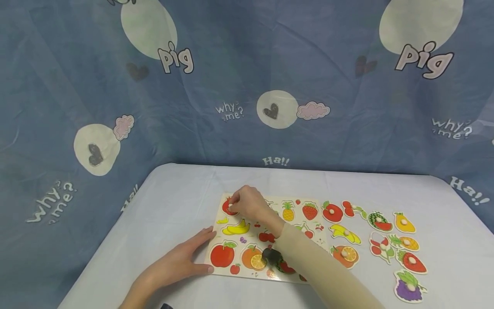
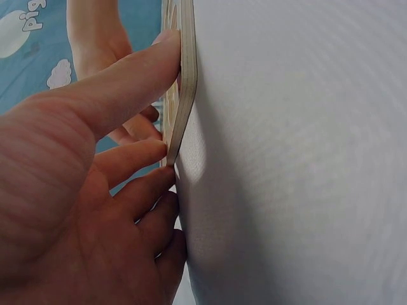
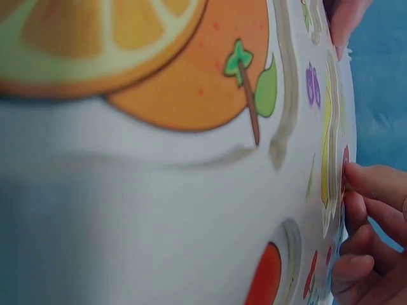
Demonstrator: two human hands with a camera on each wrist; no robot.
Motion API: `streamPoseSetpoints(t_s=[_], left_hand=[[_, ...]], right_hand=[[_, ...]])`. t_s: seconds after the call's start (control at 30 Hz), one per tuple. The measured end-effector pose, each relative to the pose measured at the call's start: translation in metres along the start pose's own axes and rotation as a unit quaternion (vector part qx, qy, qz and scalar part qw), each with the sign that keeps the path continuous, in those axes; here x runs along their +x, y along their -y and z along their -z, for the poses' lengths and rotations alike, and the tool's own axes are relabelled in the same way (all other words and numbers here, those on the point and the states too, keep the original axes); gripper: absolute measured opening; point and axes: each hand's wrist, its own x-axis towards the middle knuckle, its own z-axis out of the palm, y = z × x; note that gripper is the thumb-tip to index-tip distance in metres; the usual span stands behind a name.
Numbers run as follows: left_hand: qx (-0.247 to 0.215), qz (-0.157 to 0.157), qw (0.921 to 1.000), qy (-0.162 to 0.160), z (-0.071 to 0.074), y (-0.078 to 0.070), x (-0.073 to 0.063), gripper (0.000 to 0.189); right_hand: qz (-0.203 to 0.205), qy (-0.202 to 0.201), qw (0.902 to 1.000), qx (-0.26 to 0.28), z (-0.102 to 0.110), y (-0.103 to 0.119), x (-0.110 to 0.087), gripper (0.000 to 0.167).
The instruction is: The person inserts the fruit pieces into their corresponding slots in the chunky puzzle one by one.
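Observation:
A flat wooden fruit puzzle board [image 1: 247, 274] lies on the white table. At its far left corner my right hand [image 1: 251, 204] pinches a small red pomegranate piece [image 1: 227, 207] between thumb and fingertips, right over the picture there; the fingers partly cover it. In the right wrist view those fingers [image 3: 365, 184] touch the board's surface beyond the banana picture [image 3: 327, 152]. My left hand [image 1: 179, 262] lies along the board's left edge, thumb near the front corner and fingers farther back. The left wrist view shows its thumb [image 2: 137, 76] and extended fingertips against the edge.
Right of the board lie loose knobbed fruit pieces: an apple [image 1: 332, 212], bananas [image 1: 341, 231], an orange [image 1: 339, 253], a watermelon [image 1: 380, 222], a strawberry [image 1: 414, 262], grapes [image 1: 407, 294] and several more. The right sleeve [image 1: 308, 262] crosses over the board. A blue printed cloth [image 1: 231, 141] hangs behind the table.

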Motion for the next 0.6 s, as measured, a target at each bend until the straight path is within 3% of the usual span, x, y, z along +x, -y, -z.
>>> streamPoseSetpoints(t_s=[0.33,0.6], left_hand=[[0.002,0.008,1.0,0.001,-0.001,-0.001,0.002,0.088],[0.009,0.015,0.9999,-0.003,-0.002,0.0,0.004,0.088]], right_hand=[[0.014,0.019,0.9997,0.004,0.005,-0.004,-0.004,0.015],[0.043,0.008,0.9986,-0.03,0.01,-0.007,-0.011,0.028]])
